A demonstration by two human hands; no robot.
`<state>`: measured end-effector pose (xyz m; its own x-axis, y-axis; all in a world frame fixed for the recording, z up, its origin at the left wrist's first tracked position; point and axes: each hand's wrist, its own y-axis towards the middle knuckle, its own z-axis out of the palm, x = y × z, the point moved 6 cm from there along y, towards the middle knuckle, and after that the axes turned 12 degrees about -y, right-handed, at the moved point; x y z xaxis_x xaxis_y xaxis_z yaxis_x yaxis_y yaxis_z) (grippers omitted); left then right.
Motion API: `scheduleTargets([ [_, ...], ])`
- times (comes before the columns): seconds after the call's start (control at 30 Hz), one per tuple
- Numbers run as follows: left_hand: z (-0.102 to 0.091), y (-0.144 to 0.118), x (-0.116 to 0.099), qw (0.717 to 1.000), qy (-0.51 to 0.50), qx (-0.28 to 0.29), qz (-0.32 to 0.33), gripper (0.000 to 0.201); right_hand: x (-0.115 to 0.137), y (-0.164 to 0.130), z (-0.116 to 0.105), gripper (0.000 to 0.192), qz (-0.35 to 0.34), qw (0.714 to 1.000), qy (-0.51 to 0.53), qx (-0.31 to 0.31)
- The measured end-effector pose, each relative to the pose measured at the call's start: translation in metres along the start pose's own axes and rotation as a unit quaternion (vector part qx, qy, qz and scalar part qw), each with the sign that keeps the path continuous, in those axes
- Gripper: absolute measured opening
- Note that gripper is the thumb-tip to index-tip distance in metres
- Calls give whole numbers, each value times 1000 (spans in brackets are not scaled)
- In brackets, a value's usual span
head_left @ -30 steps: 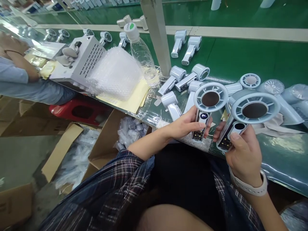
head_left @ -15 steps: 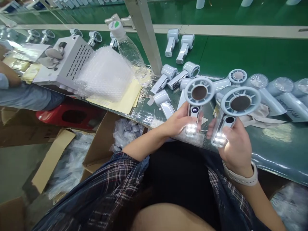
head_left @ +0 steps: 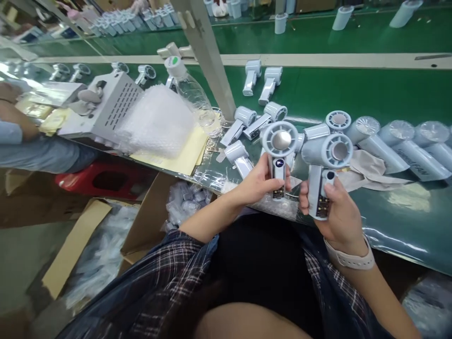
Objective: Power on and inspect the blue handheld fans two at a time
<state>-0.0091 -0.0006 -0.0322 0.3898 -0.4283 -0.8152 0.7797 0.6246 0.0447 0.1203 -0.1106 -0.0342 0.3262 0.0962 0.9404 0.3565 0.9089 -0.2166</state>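
My left hand (head_left: 259, 181) grips the handle of a pale blue handheld fan (head_left: 280, 141), its round head up and a small lit display on the handle. My right hand (head_left: 335, 214), with a white watch on the wrist, holds a second handheld fan (head_left: 328, 153) by its handle, thumb on the front near the button. Both fans are held upright side by side over the near edge of the green conveyor belt (head_left: 353, 94). The lights at the bottom of both handles are off.
Several more fans (head_left: 247, 122) lie on the belt beyond my hands, some in plastic sleeves (head_left: 406, 146) at right. A water bottle (head_left: 190, 92), bubble wrap (head_left: 158, 122), a white machine (head_left: 106, 106) and a post (head_left: 208, 56) stand left. Another person's arm (head_left: 21, 136) is far left. Cardboard boxes (head_left: 151, 212) sit below.
The bright lights at the bottom of both fan handles, lit half a second ago, are off now. I hold both fans a little farther away and more upright.
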Motion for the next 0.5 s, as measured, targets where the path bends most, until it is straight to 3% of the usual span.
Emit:
scheduleTargets([
  [0.2, 5, -5, 1, 998, 10, -11, -57, 66, -1, -1, -4, 39, 4, 1000, 1, -7],
  [0.5, 1, -5, 2, 997, 5, -37, -71, 71, -4, -1, -7, 51, 22, 1000, 13, -13],
])
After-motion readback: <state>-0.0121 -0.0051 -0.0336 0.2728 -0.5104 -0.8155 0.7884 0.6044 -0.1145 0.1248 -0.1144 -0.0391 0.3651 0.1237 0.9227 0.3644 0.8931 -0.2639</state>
